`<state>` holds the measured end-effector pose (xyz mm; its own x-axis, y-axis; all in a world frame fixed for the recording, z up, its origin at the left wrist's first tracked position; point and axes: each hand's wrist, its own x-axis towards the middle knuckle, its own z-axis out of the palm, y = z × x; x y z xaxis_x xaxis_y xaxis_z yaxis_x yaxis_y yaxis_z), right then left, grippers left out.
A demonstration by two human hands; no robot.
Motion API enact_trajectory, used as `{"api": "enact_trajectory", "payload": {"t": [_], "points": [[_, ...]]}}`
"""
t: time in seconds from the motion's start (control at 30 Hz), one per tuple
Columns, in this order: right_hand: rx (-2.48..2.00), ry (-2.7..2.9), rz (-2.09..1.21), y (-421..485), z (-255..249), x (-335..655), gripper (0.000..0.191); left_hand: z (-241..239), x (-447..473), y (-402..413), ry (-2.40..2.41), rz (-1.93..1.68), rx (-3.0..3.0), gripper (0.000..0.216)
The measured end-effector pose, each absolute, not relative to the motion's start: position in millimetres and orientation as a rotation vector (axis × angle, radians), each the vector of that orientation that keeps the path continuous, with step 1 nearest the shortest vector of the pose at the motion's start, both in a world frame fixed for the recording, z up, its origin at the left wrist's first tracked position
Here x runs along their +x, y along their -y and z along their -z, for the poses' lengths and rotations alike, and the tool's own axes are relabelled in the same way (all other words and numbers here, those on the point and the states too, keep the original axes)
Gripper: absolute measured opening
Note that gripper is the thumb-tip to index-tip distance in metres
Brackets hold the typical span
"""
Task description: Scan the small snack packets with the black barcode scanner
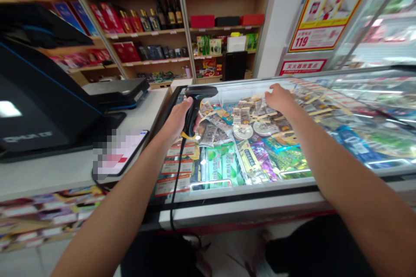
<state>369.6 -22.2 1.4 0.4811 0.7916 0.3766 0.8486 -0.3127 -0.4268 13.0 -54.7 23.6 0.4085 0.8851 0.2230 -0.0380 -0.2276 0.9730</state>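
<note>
My left hand [177, 122] is wrapped around the handle of a black barcode scanner [194, 110] with yellow trim. Its head points right, over the left end of a chest freezer [247, 194]. A black cable [177, 181] hangs from the handle past the freezer's front edge. Farther right, my right hand [280, 98] is over the freezer, its fingers curled in; whatever they hold, if anything, is hidden. Brown ice-cream packets [242, 114] lie just below and left of that hand. Nearer me are two round tubs [243, 131] and green wrapped packs [214, 166].
On the left counter stand a dark checkout terminal [48, 108], a flat scale [117, 91] and a phone [125, 156] with its screen lit. Behind are shelves [136, 34] of boxes and bottles. A pillar with posters [328, 8] rises beyond the freezer.
</note>
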Motion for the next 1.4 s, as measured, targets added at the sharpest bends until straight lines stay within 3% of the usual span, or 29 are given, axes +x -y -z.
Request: {"api": "enact_trajectory", "payload": {"t": [0.13, 0.33, 0.63, 0.8, 0.97, 1.4], "points": [[-2.033, 1.393, 0.365, 21.1, -7.5, 349.6, 0.052, -24.4, 11.2, 48.9, -0.802, -1.247, 1.55, 0.06], [-1.716, 1.792, -0.192, -14.9, 16.3, 248.3, 0.014, -22.7, 12.4, 54.2, -0.807, -1.317, 1.567, 0.058], [-1.673, 1.678, -0.357, -50.0, 33.4, 198.8, 0.004, -18.3, 14.0, 56.6, -0.793, -1.249, 1.571, 0.055], [-1.478, 1.551, -0.293, -24.5, 21.6, 219.8, 0.021, -17.8, 16.5, 57.3, -0.783, -1.191, 1.486, 0.058], [-1.289, 1.462, -0.307, 10.9, 16.6, 243.1, 0.021, -22.2, 17.8, 59.3, -0.754, -1.124, 1.364, 0.059], [-1.285, 1.545, -0.29, 21.2, 22.3, 268.3, 0.019, -19.0, 17.5, 59.7, -0.747, -0.989, 1.452, 0.057]]}}
